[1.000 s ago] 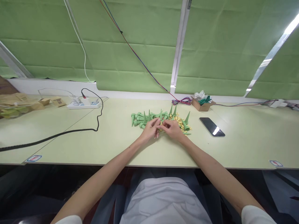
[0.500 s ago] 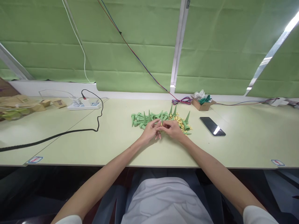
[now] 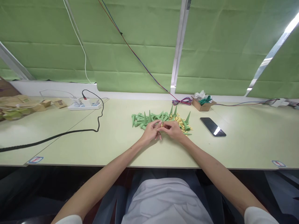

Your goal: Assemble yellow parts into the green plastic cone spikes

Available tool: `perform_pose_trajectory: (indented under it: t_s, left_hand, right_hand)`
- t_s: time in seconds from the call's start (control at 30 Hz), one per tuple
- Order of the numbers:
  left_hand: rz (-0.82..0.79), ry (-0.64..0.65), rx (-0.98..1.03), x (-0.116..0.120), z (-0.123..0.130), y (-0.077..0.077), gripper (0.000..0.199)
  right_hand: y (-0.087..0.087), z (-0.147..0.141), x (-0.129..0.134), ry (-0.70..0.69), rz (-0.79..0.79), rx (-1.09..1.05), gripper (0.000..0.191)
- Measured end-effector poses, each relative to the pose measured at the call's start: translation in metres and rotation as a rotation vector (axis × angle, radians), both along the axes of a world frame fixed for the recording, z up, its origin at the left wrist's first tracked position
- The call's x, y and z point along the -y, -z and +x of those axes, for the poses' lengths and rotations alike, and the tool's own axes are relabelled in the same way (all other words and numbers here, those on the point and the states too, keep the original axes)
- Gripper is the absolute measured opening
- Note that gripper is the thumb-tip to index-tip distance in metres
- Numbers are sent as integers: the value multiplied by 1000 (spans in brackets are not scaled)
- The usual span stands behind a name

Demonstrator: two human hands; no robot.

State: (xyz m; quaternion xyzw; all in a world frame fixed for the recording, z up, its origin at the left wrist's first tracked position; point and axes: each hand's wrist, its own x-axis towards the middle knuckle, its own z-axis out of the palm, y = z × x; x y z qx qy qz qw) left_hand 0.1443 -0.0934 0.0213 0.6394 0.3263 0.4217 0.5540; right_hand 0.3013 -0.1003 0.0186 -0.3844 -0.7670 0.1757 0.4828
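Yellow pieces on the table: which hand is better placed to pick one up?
The right hand, I'd judge: the loose yellow pieces lie just beyond it, while green cones lie beyond the left hand. Both hands look busy, though, with a small yellow piece between them.

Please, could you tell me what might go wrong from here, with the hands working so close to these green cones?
A small yellow piece sits where the left hand and right hand meet. If it slips, it could be hard to find among the loose yellow pieces.

Several upright green cones stand close to the hands, so a careless bump might knock one over.
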Motion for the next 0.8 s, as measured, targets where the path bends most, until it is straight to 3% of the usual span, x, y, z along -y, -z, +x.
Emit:
perform_pose_trajectory:
  t_s: [0.8]
  left_hand:
    - [-4,-5,46,3,2,-2,47]
  right_hand:
    - [-1,-2,-1,7,-11,-12,52]
